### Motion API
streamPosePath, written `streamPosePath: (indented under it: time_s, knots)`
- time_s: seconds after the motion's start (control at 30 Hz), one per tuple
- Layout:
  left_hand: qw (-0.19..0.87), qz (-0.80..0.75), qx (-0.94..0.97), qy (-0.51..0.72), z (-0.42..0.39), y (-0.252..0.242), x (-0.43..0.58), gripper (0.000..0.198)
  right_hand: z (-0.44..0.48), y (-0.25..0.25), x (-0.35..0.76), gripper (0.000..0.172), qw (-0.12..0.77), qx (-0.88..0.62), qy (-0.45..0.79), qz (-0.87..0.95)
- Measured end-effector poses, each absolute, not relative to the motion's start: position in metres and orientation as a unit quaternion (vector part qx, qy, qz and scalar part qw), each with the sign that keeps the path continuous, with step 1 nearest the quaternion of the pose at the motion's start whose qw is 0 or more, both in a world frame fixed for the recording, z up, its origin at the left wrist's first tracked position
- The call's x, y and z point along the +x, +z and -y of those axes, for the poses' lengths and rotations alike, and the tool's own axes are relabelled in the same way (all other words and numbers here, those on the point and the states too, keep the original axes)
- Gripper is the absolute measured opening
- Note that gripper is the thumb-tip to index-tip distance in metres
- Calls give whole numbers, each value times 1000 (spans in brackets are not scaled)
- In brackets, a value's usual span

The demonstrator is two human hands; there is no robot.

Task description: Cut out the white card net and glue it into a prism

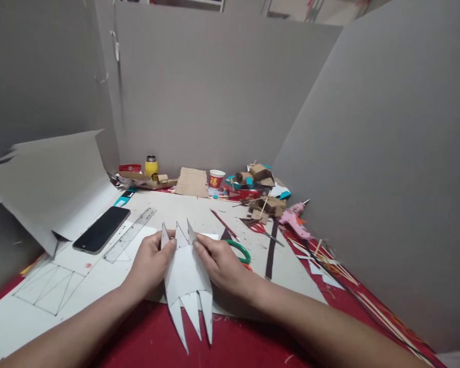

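Between my two hands is a white paper cutout [186,273] with pointed triangular flaps at both ends. Three points stand up at its far end, and three longer ones hang toward me over the table's front edge. My left hand [151,258] pinches the far left corner, thumb on top. On the far right corner, my right hand [222,263] is closed with its thumb against the right flap. Just beyond my right hand lie green-handled scissors [239,250], partly hidden by it. A clear ruler [128,237] and a black phone [101,230] lie left of my left hand.
A white board [291,276] covers much of the red table. At right are a pink glue gun [294,221], thin wooden sticks [383,317] and red-handled pliers [258,228]. A red pencil [225,225], paper cup [216,180], yellow bottle [151,167] and cardboard scraps [262,174] lie farther back.
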State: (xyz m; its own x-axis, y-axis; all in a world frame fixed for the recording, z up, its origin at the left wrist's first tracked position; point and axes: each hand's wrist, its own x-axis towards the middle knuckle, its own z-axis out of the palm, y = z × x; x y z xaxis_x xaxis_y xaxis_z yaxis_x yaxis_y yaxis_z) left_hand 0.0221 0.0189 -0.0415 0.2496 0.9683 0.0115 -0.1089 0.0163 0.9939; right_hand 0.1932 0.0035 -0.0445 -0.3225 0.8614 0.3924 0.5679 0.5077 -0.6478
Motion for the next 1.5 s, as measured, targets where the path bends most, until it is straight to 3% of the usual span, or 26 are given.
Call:
streamPosePath:
  time_s: [0.3,0.53,0.67,1.5]
  knots:
    - [484,-404,645,433,-13,-48,23,27,-5,-43,195,29,341,-425,226,807]
    - [398,-380,707,443,-12,-43,25,21,-7,-47,193,29,401,-401,239,789]
    - [359,-367,745,426,-13,-45,27,18,-9,-48,192,24,389,-408,197,803]
    - [515,-353,705,336,-13,-53,29,23,-7,-45,190,21,433,-398,176,789]
